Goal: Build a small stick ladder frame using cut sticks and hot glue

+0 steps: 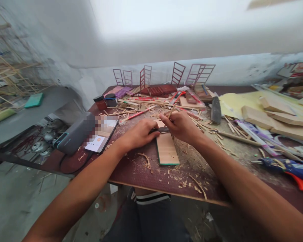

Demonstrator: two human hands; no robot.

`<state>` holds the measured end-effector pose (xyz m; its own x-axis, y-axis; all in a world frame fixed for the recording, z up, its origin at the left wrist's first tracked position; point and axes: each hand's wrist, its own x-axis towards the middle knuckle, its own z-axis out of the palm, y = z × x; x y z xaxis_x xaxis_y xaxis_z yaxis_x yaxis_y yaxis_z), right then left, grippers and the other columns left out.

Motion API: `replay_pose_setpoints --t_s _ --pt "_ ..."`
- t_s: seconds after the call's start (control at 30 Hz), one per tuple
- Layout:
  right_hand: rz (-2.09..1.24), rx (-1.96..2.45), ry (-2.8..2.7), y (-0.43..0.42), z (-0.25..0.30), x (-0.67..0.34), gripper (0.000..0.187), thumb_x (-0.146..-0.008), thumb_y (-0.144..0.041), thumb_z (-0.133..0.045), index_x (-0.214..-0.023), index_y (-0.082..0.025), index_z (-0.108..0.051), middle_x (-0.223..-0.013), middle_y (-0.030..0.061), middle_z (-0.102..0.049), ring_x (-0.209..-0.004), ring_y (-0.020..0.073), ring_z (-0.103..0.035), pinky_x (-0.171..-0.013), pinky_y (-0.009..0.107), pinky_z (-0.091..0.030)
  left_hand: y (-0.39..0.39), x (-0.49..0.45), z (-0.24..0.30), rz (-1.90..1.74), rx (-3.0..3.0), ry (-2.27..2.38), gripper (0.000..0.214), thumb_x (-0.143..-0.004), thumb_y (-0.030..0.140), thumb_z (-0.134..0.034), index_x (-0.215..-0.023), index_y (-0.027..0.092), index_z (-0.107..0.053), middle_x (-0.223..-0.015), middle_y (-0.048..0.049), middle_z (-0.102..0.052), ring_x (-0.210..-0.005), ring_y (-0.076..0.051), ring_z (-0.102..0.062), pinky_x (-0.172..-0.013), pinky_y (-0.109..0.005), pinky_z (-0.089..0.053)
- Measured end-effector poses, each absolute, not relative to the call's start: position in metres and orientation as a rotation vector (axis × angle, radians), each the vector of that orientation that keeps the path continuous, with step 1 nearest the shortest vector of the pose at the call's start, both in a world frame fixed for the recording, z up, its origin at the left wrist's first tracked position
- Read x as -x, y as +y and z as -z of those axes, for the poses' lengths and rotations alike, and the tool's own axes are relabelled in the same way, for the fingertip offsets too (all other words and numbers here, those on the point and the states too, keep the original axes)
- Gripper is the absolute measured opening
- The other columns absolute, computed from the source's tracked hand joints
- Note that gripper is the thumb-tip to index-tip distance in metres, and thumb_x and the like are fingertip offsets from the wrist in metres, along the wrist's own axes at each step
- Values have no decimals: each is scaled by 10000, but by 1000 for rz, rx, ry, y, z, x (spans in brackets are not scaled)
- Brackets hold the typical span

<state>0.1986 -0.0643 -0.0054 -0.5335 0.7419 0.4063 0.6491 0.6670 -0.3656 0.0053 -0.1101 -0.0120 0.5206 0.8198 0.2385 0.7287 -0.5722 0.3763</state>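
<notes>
My left hand (142, 132) is closed around one end of a dark, narrow knife blade (163, 130), which lies across a flat wooden board (167, 149) with green edges. Held in the curled fingers of my right hand (182, 125) is a thin wooden stick (172, 110), its upper end slanting up past the knuckles. The stick's lower end is hidden around the blade, so I cannot tell whether the two touch. Curled wood shavings (145, 160) lie on the table near the board.
A phone (101, 136) and a dark speaker-like box (75, 134) are on the left. Small slatted chair models (159, 90) and two paint jars (111, 99) stand at the back. To the right are wood blocks (257, 117), a hammer-like dark head (215, 110) and a blue glue gun (285, 164).
</notes>
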Motion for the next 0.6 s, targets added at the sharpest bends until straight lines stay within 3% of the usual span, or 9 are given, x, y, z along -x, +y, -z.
replay_pose_setpoints --t_s 0.13,0.33,0.6 --pt "-104 1131 -2463 -60 12 -198 537 -1031 -412 -380 -537 -205 -410 -560 23 -478 -561 127 -357 -614 331 -253 -109 -1 22 -739 -2440 1266 77 -936 206 -680 -885 149 -691 -829 -34 -706 -796 -168 -622 -745 -299 -447" --pt "286 1279 -2513 -61 15 -198 499 -1008 -360 -438 -602 -155 -644 -649 96 -628 -584 153 -428 -601 342 -198 -112 -2 27 -822 -2377 1262 98 -920 195 -681 -842 145 -712 -805 -39 -720 -766 -160 -628 -728 -296 -440" --pt "304 1310 -2529 -60 18 -193 520 -1016 -346 -429 -618 -142 -695 -623 102 -638 -581 159 -449 -599 340 -201 -121 -10 26 -828 -2271 1428 115 -911 202 -668 -858 138 -746 -856 -77 -761 -811 -193 -671 -779 -329 -484"
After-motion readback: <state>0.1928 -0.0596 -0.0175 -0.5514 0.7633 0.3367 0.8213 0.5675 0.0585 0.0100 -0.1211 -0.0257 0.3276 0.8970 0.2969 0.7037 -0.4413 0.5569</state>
